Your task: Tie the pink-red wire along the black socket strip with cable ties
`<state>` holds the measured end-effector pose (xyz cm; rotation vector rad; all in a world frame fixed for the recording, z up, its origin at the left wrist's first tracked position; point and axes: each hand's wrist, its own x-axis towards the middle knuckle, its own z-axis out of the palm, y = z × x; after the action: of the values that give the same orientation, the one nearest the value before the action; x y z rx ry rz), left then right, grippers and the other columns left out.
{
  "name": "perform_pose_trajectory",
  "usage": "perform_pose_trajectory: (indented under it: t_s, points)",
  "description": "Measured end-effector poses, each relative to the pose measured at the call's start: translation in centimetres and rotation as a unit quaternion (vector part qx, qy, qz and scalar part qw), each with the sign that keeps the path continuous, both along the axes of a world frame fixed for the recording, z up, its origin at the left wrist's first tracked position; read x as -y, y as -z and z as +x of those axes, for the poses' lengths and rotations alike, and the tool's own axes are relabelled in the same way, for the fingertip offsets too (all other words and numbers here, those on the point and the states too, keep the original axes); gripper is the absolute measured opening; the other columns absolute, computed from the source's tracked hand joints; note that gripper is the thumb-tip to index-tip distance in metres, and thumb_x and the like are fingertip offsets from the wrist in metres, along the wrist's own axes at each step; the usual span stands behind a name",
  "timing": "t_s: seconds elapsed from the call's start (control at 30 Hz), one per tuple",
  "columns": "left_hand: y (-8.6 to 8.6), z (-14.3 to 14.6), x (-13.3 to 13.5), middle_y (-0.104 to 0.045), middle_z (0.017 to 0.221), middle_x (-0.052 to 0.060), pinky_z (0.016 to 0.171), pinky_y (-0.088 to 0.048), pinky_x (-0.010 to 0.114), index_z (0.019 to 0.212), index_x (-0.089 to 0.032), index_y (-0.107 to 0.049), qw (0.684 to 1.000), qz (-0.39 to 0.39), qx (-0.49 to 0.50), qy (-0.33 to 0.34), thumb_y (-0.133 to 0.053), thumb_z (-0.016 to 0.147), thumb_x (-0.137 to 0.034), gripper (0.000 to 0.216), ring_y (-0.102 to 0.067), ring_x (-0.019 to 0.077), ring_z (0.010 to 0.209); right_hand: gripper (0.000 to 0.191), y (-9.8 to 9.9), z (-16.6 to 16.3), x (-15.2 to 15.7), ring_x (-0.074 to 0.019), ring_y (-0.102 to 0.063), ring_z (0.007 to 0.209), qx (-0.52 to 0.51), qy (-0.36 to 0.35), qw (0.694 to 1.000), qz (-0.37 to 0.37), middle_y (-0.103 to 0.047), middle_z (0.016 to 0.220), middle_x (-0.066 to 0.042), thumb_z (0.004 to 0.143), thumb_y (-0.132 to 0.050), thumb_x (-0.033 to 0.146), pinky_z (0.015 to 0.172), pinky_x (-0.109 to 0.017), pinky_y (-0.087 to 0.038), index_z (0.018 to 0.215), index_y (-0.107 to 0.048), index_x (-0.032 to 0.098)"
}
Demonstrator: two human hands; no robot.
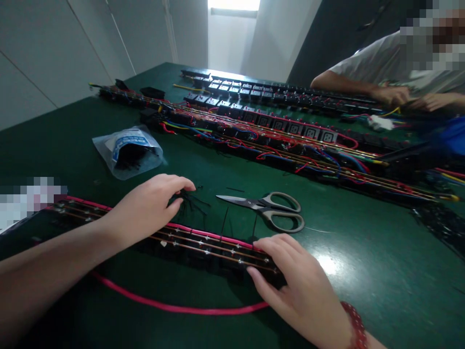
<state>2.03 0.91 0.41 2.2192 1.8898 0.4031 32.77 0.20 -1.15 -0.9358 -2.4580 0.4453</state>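
Observation:
Across the near table lies a long black socket strip [198, 259] with copper-coloured rods along its top. A pink-red cable [225, 238] runs along its far edge, and a loop of the same colour hangs out on the near side. Two thin black cable ties stand up from that cable. My left hand [150, 201] is curled over the strip, its fingers around a bunch of black cable ties [192, 203] that fan out beyond them. My right hand [294, 276] grips the strip's right part, thumb on the near side, fingertips at the red cable.
Scissors [269, 208] lie beyond the strip, blades pointing left. A plastic bag [134, 150] of black ties lies at the left. Farther back are several wired socket strips [276, 128]. Another person's hands [395, 97] work at the far right.

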Motion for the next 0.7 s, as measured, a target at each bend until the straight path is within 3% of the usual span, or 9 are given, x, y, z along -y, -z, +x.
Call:
perform_pose_trajectory:
  t_s: [0.1, 0.2, 0.33, 0.7]
  points:
    - [0.7, -1.1, -0.7, -0.067, 0.125, 0.006, 0.099, -0.052, 0.045, 0.125, -0.026, -0.062, 1.0, -0.014, -0.025, 0.003, -0.054, 0.085, -0.023, 0.041, -0.061, 0.0284, 0.117, 0.017, 0.0, -0.1, -0.1, -0.0198, -0.064, 0.078, -0.001, 0.0, 1.0, 0.001, -0.069, 0.089, -0.006, 0.087, -0.061, 0.023, 0.064, -0.034, -0.056, 0.103, -0.059, 0.019]
    - [1.2, -1.3, -1.2, -0.069, 0.116, 0.005, 0.082, -0.057, 0.035, 0.117, -0.025, -0.066, 0.999, -0.039, -0.007, 0.007, -0.054, 0.081, -0.02, 0.038, -0.067, 0.0229, 0.096, 0.018, 0.1, -0.1, -0.1, -0.0195, -0.065, 0.079, 0.001, -0.004, 1.0, 0.004, -0.068, 0.09, -0.006, 0.087, -0.061, 0.023, 0.065, -0.033, -0.056, 0.104, -0.058, 0.019]
    - [1.3, -1.1, -1.4, -0.071, 0.1, 0.002, 0.066, -0.053, 0.028, 0.109, -0.025, -0.068, 0.999, -0.042, 0.006, 0.008, -0.052, 0.079, -0.018, 0.034, -0.065, 0.0177, 0.077, 0.018, 0.2, 0.0, -0.1, -0.0195, -0.065, 0.079, 0.005, -0.006, 1.0, 0.006, -0.068, 0.089, -0.006, 0.088, -0.062, 0.024, 0.064, -0.033, -0.057, 0.105, -0.057, 0.019]
    - [0.9, -0.9, -1.3, -0.071, 0.094, 0.001, 0.061, -0.048, 0.026, 0.108, -0.025, -0.068, 0.998, -0.067, 0.014, -0.005, -0.052, 0.084, -0.025, 0.029, -0.065, 0.0186, 0.078, 0.018, 0.1, 0.1, -0.1, -0.0197, -0.064, 0.079, 0.005, -0.005, 1.0, 0.002, -0.067, 0.09, -0.006, 0.088, -0.062, 0.024, 0.064, -0.034, -0.056, 0.105, -0.057, 0.019]
